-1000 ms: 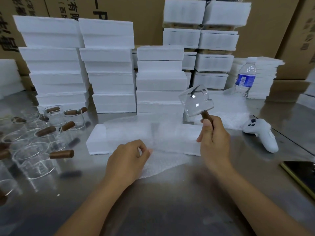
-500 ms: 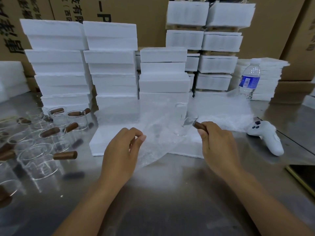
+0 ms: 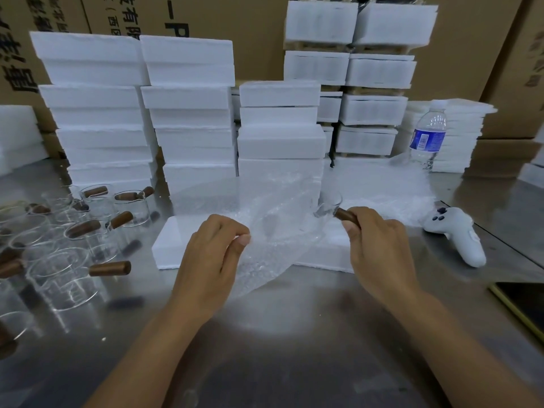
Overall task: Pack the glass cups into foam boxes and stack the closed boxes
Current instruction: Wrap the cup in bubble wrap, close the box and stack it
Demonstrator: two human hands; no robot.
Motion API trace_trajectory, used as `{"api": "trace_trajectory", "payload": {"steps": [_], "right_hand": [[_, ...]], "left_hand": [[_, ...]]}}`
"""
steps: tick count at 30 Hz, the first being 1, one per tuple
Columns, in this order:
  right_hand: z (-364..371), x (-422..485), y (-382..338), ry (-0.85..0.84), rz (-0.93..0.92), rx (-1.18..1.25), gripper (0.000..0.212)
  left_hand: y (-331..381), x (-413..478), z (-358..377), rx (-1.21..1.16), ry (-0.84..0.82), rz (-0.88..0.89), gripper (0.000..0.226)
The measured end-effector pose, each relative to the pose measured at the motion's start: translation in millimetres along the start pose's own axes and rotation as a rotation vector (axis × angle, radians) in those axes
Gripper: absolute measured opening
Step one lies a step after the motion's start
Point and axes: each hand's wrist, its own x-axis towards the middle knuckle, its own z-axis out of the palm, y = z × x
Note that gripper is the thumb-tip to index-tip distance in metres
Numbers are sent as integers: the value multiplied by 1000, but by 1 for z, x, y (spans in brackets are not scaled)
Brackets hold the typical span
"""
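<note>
**A:** Where is the cup?

**B:** The cup [image 3: 327, 205] is over the middle of the bench [image 3: 294, 348], above the right end of a low foam box [image 3: 173, 245]. The right hand [image 3: 379, 248] grips its brown handle [image 3: 343, 214], with the fingers curled round it.

**A:** And the other hand?

**B:** The left hand [image 3: 212, 254] pinches bubble wrap [image 3: 273, 231] between thumb and fingers [image 3: 235, 231]. The sheet rises between the two hands and partly covers the cup.

**A:** Where is there room to move?

**B:** On the near side of the bench, around the forearms. Toward the back edge, stacks [image 3: 188, 113] of foam boxes form a wall just behind the low box. Toward the left edge, more cups [image 3: 59, 272] stand close together, their handles pointing different ways. Toward the right edge lie a white controller [image 3: 459, 237] and, nearer, a dark phone [image 3: 524, 304]. A bottle [image 3: 428, 136] stands near the back right corner, beside a pile of thin foam sheets [image 3: 462, 134].

**A:** What is hard to make out?

**B:** The clear glass blurs into the wrap, so I cannot tell whether the cup touches the box or the sheet. The wrap hides most of the low box's top, so I cannot tell whether it is lidded or open. The frame cuts off the leftmost cups and the phone. The stacks partly hide the print on the cartons [image 3: 250, 33] behind them.
</note>
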Motion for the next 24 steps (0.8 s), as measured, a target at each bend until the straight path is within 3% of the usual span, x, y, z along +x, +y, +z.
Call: {"api": "trace_trajectory", "payload": {"steps": [4, 6, 12, 24], "right_hand": [[2, -1, -3, -161, -54, 137, 29], [4, -4, -3, -220, -92, 222, 29], [12, -7, -7, -340, -132, 245, 26], [12, -12, -19, -293, -154, 198, 21]], "left_hand": [[4, -3, 1, -57, -89, -161, 24], [6, -3, 3, -97, -104, -236, 38], [9, -4, 4, -124, -130, -217, 35], [19, 1, 1, -126, 149, -198, 9]]}}
